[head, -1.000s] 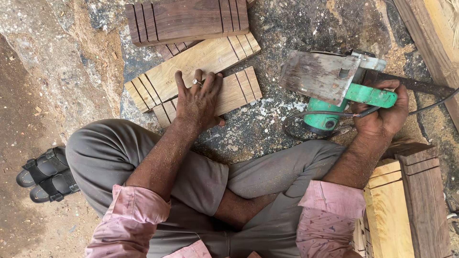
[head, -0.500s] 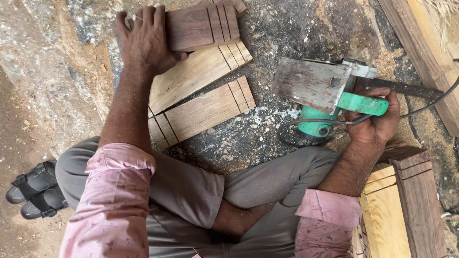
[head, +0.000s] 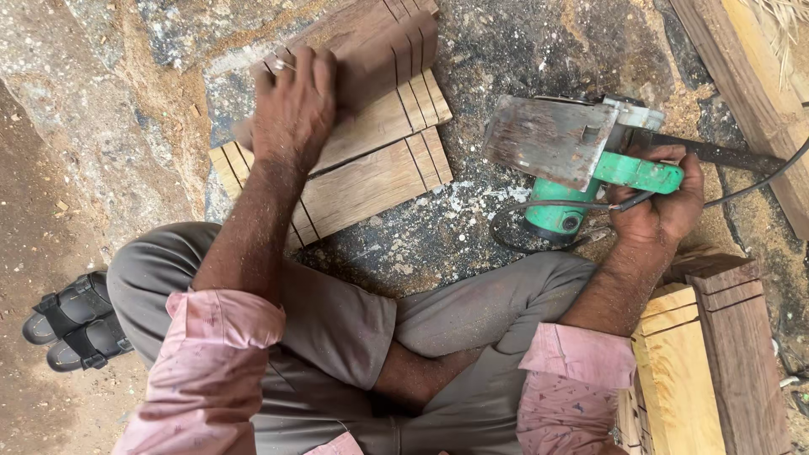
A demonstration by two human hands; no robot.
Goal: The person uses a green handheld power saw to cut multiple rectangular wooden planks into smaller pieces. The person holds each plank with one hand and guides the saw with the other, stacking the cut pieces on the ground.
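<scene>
So, head view, only one cam: person sits cross-legged on a stone floor [head: 109,126] dusted w/ sawdust. Left hand [head: 295,105] lies palm-down over the left end of a dark wood block [head: 379,42], fingers curled over its far edge, grasping it. That block sits at the top of frame, partly on top of a paler grooved plank [head: 396,118]; a second pale plank [head: 371,181] lies just below, touching it. All three have saw cuts near their ends.

Right hand [head: 661,206] is clenched round the green handle of a power saw [head: 581,160], which rests on the floor right of the planks, worn metal guard facing up, black cord [head: 758,181] trailing off to the right edge. More cut blocks [head: 708,354] stand beside the right knee. Black sandals [head: 76,329] at lower left, apart from the work. Pink sleeves [head: 211,362] rolled up.
</scene>
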